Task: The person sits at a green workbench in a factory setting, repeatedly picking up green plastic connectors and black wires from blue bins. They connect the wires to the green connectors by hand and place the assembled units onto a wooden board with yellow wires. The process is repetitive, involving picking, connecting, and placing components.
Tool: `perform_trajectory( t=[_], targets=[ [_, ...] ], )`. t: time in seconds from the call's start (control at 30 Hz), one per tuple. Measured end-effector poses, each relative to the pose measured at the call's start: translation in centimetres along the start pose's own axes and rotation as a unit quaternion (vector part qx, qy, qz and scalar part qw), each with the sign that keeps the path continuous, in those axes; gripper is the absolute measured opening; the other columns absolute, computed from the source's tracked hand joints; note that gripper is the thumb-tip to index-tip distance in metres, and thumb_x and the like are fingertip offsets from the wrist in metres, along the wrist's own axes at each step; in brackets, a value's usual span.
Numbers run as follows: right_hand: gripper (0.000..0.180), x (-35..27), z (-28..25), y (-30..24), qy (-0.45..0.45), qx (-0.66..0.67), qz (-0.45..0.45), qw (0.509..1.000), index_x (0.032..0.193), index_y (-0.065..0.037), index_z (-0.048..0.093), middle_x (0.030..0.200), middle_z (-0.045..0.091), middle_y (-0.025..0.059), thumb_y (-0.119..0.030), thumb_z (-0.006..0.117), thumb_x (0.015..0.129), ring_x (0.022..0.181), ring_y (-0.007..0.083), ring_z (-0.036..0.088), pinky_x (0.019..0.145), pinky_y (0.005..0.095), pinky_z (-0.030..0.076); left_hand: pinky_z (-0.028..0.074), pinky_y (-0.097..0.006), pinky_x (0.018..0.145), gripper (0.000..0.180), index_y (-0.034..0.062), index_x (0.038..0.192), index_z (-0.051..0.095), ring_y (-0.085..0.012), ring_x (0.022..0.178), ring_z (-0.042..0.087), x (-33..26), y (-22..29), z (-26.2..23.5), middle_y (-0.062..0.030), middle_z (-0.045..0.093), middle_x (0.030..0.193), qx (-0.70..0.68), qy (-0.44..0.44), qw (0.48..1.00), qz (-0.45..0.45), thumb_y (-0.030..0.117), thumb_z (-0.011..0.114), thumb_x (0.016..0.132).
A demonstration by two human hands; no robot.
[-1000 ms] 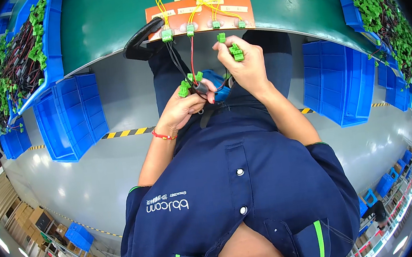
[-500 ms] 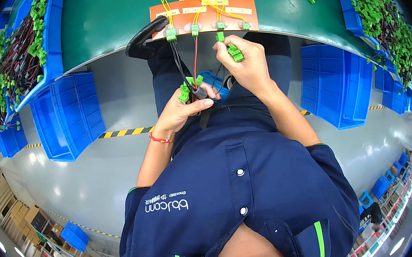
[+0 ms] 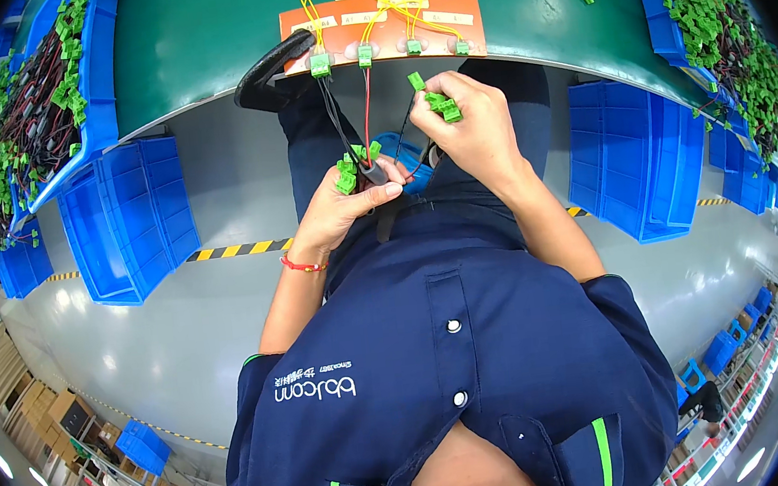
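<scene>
At ten o'clock a blue bin (image 3: 100, 88) holds heaped green connectors and dark leads, with a blue crate (image 3: 155, 195) below it, towards nine. Just left of centre, the left hand (image 3: 339, 210) is mostly closed, thumb and fingers gripping a wire harness (image 3: 375, 175) by its dark sleeve, green plugs clustered round it. Its black and red wires run to twelve o'clock, into the two left sockets of an orange board (image 3: 389, 44) on the green table (image 3: 192, 46). At one o'clock the right hand (image 3: 476, 127) is curled, pinching green connectors (image 3: 440, 105); the foremost points to eleven, just below the board and apart from it. Another blue bin (image 3: 657, 6) stands at two.
</scene>
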State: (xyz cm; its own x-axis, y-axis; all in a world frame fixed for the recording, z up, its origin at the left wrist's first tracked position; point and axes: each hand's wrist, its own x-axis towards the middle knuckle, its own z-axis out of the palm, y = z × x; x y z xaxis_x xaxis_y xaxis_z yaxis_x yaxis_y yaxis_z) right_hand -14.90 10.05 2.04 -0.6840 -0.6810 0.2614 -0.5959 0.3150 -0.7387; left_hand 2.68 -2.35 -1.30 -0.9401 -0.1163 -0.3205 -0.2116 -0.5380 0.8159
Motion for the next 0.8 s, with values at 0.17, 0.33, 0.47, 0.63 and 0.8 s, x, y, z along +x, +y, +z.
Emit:
perform_trajectory(
  t=[0.17,0.33,0.47,0.63,0.8],
  targets=[
    [0.014,0.4,-0.1,0.3,0.009,-0.028,-0.032,0.999,0.08,0.0,0.065,0.076,0.067,0.0139,-0.012,0.072,0.078,0.064,0.0333,0.066,0.058,0.0384,0.053,0.047,-0.032,0.092,0.015,0.0047,0.093,0.066,-0.0171,0.1,0.061,0.0,0.0,0.1,-0.0083,0.066,0.102,0.011,0.001,1.0,0.014,0.012,0.078,0.087],
    [0.013,0.6,0.0,0.6,-0.021,-0.003,-0.042,0.999,0.09,0.001,0.072,0.074,0.066,0.01,-0.011,0.068,0.087,0.06,0.0216,0.064,0.059,0.0339,0.05,0.047,-0.033,0.093,0.013,0.0045,0.091,0.067,-0.0182,0.1,0.062,-0.1,0.0,0.2,-0.0085,0.066,0.1,-0.015,0.0,1.0,0.014,0.011,0.077,0.087],
    [0.019,0.5,-0.1,0.7,-0.092,0.236,0.069,0.965,0.1,-0.001,0.075,0.071,0.059,-0.0012,-0.016,0.065,0.095,0.062,0.009,0.055,0.058,0.0272,0.043,0.048,-0.033,0.093,0.012,0.0043,0.091,0.068,-0.0185,0.1,0.063,-0.1,0.0,-0.3,-0.0082,0.067,0.098,-0.015,-0.017,1.0,0.0,0.01,0.077,0.086],
    [0.023,0.7,-2.5,1.2,-0.22,0.514,0.26,0.787,0.103,0.002,0.073,0.067,0.048,-0.0064,-0.019,0.065,0.097,0.053,-0.0002,0.034,0.048,0.02,0.024,0.048,-0.033,0.092,0.013,0.0037,0.091,0.069,-0.0189,0.1,0.063,-0.1,0.1,-0.6,-0.0074,0.067,0.097,-0.026,-0.023,0.999,-0.02,0.011,0.078,0.085],
    [0.016,0.1,-1.8,0.8,-0.155,0.442,0.282,0.837,0.096,-0.004,0.074,0.073,0.062,-0.0039,-0.02,0.072,0.093,0.053,-0.0016,0.038,0.047,0.0189,0.025,0.048,-0.031,0.09,0.015,0.0038,0.09,0.069,-0.0183,0.1,0.063,0.2,-0.4,-0.8,-0.0075,0.067,0.097,-0.004,-0.017,1.0,-0.006,0.012,0.079,0.083]
  ],
)
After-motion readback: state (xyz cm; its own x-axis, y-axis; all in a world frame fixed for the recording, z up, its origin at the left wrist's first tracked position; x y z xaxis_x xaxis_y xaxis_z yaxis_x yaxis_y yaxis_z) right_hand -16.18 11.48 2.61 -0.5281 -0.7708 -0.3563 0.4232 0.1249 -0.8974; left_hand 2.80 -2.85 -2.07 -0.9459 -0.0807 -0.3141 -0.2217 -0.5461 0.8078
